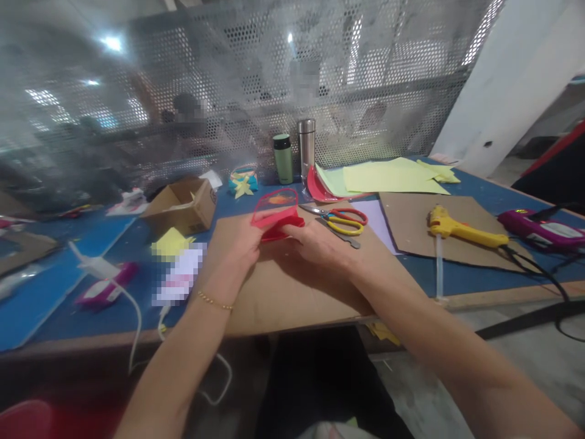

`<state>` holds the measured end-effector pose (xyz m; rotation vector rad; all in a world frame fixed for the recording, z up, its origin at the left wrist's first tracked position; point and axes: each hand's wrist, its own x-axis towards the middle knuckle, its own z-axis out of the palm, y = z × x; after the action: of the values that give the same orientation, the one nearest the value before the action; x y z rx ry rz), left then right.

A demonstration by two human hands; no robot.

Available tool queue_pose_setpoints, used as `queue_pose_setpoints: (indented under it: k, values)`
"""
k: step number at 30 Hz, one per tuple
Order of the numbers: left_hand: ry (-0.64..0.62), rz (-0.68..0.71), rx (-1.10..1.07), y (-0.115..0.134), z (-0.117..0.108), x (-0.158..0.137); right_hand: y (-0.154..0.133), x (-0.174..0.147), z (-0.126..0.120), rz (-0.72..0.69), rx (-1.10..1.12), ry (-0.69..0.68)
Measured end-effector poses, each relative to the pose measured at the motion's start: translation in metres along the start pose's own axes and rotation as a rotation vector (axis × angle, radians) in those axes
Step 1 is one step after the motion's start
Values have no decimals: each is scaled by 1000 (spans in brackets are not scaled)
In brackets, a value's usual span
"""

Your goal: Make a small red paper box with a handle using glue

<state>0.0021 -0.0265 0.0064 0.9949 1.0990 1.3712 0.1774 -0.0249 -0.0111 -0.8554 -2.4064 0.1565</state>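
Note:
A small red basket-like piece with a thin loop handle [280, 227] is held between my two hands above a cardboard sheet [269, 299]. My left hand [245, 242] closes on its left side, fingers partly hidden behind it. At its right edge, my right hand [315, 244] pinches the red material between thumb and fingers. Just beyond the right hand lie scissors with red and yellow handles [347, 221], and a flat grey metal tool [350, 240] rests partly under them.
A yellow glue gun [470, 231] lies on cardboard at the right. Yellow sheets [388, 175], a green tumbler [284, 161] and a steel flask [306, 143] stand or lie at the back. To the left are an open cardboard box [183, 210] and a white cable [137, 317].

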Motion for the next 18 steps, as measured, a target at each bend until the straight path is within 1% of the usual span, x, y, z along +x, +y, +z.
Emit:
queue_pose_setpoints:
  k: [2, 3, 6, 8, 13, 18]
  values:
    - [-1, -1, -24, -2, 0, 1, -3, 0, -1, -84, 77, 33]
    - [-6, 0, -31, -3, 0, 1, -5, 0, -1, -101, 87, 28]
    - [-30, -4, -26, -4, -1, 3, -7, 0, 0, -53, 33, -20]
    - [-33, 4, -18, -5, -2, 4, -7, 1, 3, -29, 13, -29]
    - [33, 85, -12, -6, -1, 3, -3, 3, 9, -76, 72, 23]
    - [57, 145, 12, -8, -1, 3, 1, 2, 11, -76, 46, 40]
